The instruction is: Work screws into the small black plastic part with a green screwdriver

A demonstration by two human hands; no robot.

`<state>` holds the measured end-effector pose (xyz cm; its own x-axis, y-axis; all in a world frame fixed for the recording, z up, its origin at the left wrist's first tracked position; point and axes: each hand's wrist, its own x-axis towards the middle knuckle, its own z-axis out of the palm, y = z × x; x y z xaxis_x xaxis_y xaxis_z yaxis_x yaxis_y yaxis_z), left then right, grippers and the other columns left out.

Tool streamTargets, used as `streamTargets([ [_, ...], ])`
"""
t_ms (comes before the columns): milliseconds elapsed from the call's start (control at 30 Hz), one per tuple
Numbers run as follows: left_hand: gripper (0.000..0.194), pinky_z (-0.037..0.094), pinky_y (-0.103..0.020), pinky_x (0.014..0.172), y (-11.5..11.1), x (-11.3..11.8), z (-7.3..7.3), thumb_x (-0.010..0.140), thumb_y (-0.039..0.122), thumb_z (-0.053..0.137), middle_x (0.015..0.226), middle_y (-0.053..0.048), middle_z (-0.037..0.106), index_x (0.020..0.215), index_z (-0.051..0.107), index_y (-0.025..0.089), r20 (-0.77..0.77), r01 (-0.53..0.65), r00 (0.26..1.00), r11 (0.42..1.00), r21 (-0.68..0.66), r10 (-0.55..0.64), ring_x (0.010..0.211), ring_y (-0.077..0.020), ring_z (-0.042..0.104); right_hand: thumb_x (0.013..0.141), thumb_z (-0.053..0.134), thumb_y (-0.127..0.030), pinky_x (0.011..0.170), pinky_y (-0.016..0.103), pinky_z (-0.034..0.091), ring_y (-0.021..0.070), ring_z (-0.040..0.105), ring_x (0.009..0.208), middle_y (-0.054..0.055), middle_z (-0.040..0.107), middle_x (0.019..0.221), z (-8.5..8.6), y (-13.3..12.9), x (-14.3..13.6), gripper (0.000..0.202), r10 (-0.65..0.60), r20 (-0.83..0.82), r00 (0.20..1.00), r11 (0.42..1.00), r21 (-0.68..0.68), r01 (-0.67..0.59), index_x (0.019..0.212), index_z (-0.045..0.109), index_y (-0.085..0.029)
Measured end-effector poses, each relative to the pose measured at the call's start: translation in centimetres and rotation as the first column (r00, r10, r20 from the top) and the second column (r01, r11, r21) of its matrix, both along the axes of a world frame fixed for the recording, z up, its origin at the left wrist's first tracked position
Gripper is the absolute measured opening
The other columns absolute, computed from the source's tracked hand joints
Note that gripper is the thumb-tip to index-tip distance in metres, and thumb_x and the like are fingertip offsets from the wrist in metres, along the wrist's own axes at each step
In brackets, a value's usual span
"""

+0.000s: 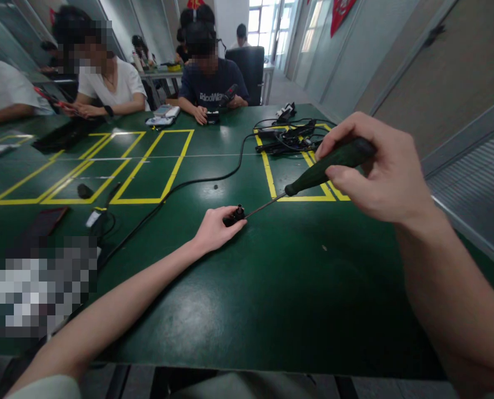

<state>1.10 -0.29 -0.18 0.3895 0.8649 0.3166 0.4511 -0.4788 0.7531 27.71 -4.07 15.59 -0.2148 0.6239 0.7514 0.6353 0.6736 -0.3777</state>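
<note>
My left hand [218, 228] is closed on a small black part [232, 217] at the tabletop, pinching it between thumb and fingers. A short round stub with a shiny top stands up from this part; its exact kind I cannot make out. In my right hand [380, 166] is a screwdriver [327, 168] with a dark green handle, gripped by thumb and fingers. Its thin metal shaft slopes down to the left, and the tip meets or nearly meets the right side of the black part.
Yellow tape rectangles mark the green table [271, 310]. Black cables and parts [290, 138] lie at the back right, and a long black cord [200, 180] crosses the middle. A dark phone-like slab [39, 227] lies left. Across the table, a person [213, 83] handles a tool.
</note>
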Motion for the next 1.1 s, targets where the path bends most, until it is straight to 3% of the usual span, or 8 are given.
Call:
streamTargets([
  [200, 0.024, 0.065, -0.038, 0.088, -0.1, 0.0, -0.2, 0.088, 0.029, 0.076, 0.096, -0.007, 0.084, 0.107, 0.082, 0.015, 0.083, 0.019, 0.996, 0.996, -0.09, -0.012, 0.088, -0.0241, 0.08, 0.073, 0.063, -0.038, 0.061, 0.034, 0.04, 0.016, 0.054, 0.061, 0.001, 0.062, 0.067, -1.1, 0.4, -0.1, 0.015, 0.033, -0.045, 0.998, 0.982, 0.185, -0.024, 0.071, 0.062, -0.023],
  [333, 0.025, 0.065, -0.039, 0.091, 0.0, 0.0, -0.4, 0.087, 0.029, 0.078, 0.098, -0.007, 0.085, 0.107, 0.082, 0.015, 0.089, 0.016, 0.996, 0.995, -0.095, -0.007, 0.09, -0.0241, 0.08, 0.073, 0.063, -0.039, 0.061, 0.037, 0.038, 0.0167, 0.052, 0.059, 0.002, 0.06, 0.066, -1.5, 1.0, 0.1, 0.018, -0.007, -0.206, 0.979, 0.965, 0.255, 0.06, 0.066, 0.061, -0.023],
  [467, 0.028, 0.065, -0.04, 0.091, 0.4, -0.1, -0.5, 0.088, 0.031, 0.079, 0.1, -0.008, 0.085, 0.109, 0.082, 0.014, 0.092, -0.003, 0.996, 0.996, -0.087, 0.011, 0.091, -0.0251, 0.08, 0.07, 0.064, -0.041, 0.057, 0.035, 0.033, 0.0152, 0.049, 0.056, 0.002, 0.058, 0.062, -1.4, 1.4, 0.6, 0.02, -0.048, -0.22, 0.974, 0.947, 0.3, 0.114, 0.063, 0.06, -0.023],
  [633, 0.031, 0.065, -0.044, 0.094, 1.2, -0.6, -0.8, 0.088, 0.034, 0.08, 0.102, -0.009, 0.085, 0.112, 0.082, 0.015, 0.108, -0.009, 0.994, 0.995, -0.103, 0.02, 0.095, -0.0269, 0.08, 0.07, 0.06, -0.041, 0.056, 0.034, 0.033, 0.015, 0.048, 0.054, 0.002, 0.058, 0.061, -1.4, 1.3, 0.8, 0.019, -0.126, -0.148, 0.981, 0.948, 0.273, 0.162, 0.064, 0.058, -0.023],
  [833, 0.035, 0.064, -0.048, 0.099, 1.6, -0.9, -0.8, 0.084, 0.03, 0.085, 0.104, -0.008, 0.085, 0.116, 0.083, 0.016, 0.122, 0.011, 0.993, 0.991, -0.135, 0.006, 0.1, -0.0286, 0.08, 0.065, 0.058, -0.041, 0.055, 0.033, 0.035, 0.0152, 0.049, 0.054, 0.002, 0.06, 0.06, -1.1, 1.3, 0.4, 0.017, -0.126, -0.086, 0.988, 0.958, 0.248, 0.143, 0.063, 0.056, -0.024],
  [1000, 0.057, 0.065, -0.048, 0.1, 1.5, -0.9, -0.3, 0.074, 0.028, 0.093, 0.113, -0.012, 0.084, 0.127, 0.078, 0.015, 0.168, -0.022, 0.984, 0.982, -0.187, 0.054, 0.101, -0.0286, 0.081, 0.061, 0.059, -0.034, 0.052, 0.031, 0.031, 0.0118, 0.041, 0.05, 0.0, 0.058, 0.059, -0.8, 1.1, 0.0, 0.01, -0.086, -0.02, 0.996, 0.983, 0.159, 0.088, 0.063, 0.055, -0.024],
  [1100, 0.047, 0.066, -0.046, 0.097, 1.5, -0.9, 0.2, 0.075, 0.028, 0.091, 0.112, -0.012, 0.084, 0.119, 0.081, 0.015, 0.2, -0.046, 0.976, 0.977, -0.209, 0.089, 0.1, -0.0278, 0.081, 0.061, 0.059, -0.031, 0.051, 0.031, 0.03, 0.0104, 0.039, 0.048, -0.002, 0.057, 0.058, -0.8, 1.1, -0.2, 0.009, -0.052, 0.008, 0.999, 0.986, 0.158, 0.05, 0.063, 0.055, -0.024],
])
